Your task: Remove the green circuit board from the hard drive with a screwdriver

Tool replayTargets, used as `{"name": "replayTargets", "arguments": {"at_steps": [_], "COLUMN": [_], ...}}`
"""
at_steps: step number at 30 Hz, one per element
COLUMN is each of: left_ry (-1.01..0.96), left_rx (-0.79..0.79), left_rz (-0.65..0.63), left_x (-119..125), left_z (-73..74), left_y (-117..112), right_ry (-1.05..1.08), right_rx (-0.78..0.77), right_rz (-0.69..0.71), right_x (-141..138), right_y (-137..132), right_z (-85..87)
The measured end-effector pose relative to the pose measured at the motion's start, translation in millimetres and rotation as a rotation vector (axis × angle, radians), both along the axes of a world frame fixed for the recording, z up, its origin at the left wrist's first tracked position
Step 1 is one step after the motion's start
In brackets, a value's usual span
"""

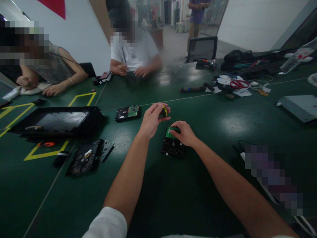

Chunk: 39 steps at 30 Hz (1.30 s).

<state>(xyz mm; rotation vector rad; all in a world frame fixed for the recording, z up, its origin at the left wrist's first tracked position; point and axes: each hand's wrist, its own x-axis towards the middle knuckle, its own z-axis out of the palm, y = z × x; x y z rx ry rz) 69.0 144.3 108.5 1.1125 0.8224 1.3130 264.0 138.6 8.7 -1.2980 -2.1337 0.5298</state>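
Observation:
In front of me a black hard drive (173, 148) lies on the table, a green circuit board (171, 133) at its far end. My right hand (184, 133) curls over that end, thumb and fingers on the board and the drive's edge. Raised just beyond and to the left, my left hand (153, 119) grips a small black-and-yellow tool (164, 111), possibly a screwdriver handle; most of it is hidden by the fingers. Left of this hand lies another hard drive (127, 113) with its green board showing. Nearer, to the left, are a third black drive (84, 158) and a loose circuit board (107, 149).
A black bin-like tray (95, 120) stands left on the green table (158, 205), near yellow tape markings. Cables (239, 84), a metal box (299, 107) and a plastic bottle (296, 59) lie right. A blurred-out item is near my right forearm. Two people sit across.

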Motion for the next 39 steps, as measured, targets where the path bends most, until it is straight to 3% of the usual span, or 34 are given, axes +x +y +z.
{"name": "replayTargets", "arguments": {"at_steps": [9, 17, 25, 31, 39], "left_ry": [0.211, 0.05, 0.088, 0.009, 0.155], "left_rx": [0.076, -0.052, -0.01, -0.06, 0.016], "left_rz": [0.057, 0.01, 0.033, 0.047, 0.093], "left_x": [-0.7, 3.4, -0.2, -0.4, 2.3], "left_z": [-0.7, 3.9, 2.4, 1.4, 1.9], "left_y": [-0.4, -4.4, -1.3, 0.1, -1.1], "right_ry": [-0.014, -0.003, 0.002, 0.002, 0.0], "right_rx": [-0.027, -0.019, -0.011, -0.009, -0.036], "right_rz": [0.001, -0.001, -0.008, 0.003, 0.006], "right_x": [-0.1, 0.4, -0.3, -0.1, 0.4], "right_y": [0.6, 0.1, 1.3, 0.3, 0.2], "right_z": [0.6, 1.5, -2.2, 0.2, 1.9]}}
